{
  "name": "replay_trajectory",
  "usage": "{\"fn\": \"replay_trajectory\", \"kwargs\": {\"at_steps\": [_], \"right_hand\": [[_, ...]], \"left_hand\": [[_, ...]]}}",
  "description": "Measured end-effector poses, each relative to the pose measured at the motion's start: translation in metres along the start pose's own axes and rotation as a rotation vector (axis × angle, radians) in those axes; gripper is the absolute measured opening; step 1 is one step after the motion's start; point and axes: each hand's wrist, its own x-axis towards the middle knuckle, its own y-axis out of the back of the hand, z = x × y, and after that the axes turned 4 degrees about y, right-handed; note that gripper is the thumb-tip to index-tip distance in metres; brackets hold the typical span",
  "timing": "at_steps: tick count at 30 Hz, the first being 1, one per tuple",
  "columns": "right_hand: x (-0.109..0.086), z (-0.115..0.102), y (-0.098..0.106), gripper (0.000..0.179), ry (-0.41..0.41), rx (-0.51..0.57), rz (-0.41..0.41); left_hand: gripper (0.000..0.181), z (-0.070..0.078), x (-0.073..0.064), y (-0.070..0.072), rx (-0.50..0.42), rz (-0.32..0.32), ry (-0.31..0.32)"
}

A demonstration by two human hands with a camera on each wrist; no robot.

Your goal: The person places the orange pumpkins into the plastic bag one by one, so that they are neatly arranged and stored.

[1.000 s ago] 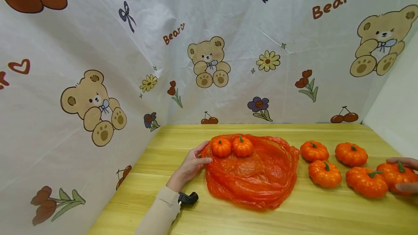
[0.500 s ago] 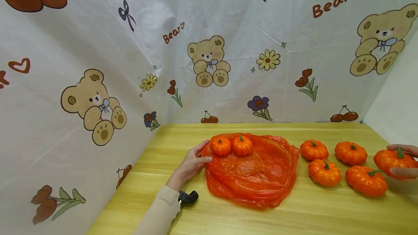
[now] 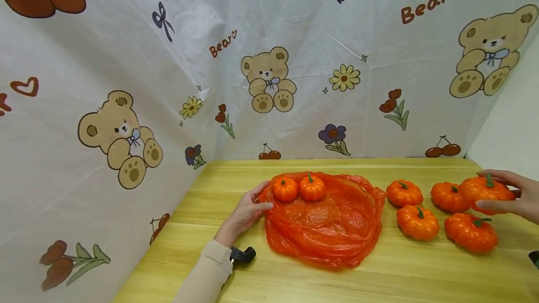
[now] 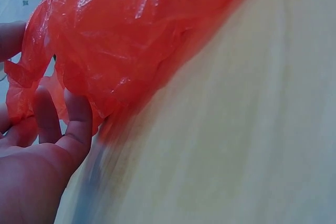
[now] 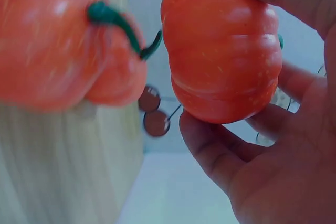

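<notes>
A thin red plastic bag lies spread with its mouth open on the wooden table. Two small orange pumpkins sit inside at its back left. My left hand holds the bag's left rim; in the left wrist view, fingers curl at the crumpled edge. At the far right, my right hand grips a larger orange pumpkin by its sides, raised above the table. The right wrist view shows thumb and fingers around this pumpkin.
Several orange pumpkins stand right of the bag: a back one, a front one, a right front one and one partly hidden by the held pumpkin. A bear-patterned sheet hangs behind the wooden table.
My right hand has lifted the pumpkin off the table at the far right and carried it left and up, over the row of others. The left hand and bag stay in place.
</notes>
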Motion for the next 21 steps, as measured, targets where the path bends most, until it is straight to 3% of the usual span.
{"fn": "replay_trajectory", "kwargs": {"at_steps": [9, 21], "right_hand": [[0.006, -0.056, 0.008, 0.096, -0.001, -0.037, -0.142], [0.017, -0.114, -0.002, 0.092, 0.079, -0.01, -0.218]], "left_hand": [[0.089, 0.001, 0.002, 0.0, -0.004, 0.012, 0.006], [0.089, 0.0, 0.001, 0.0, -0.003, -0.002, 0.002]]}}
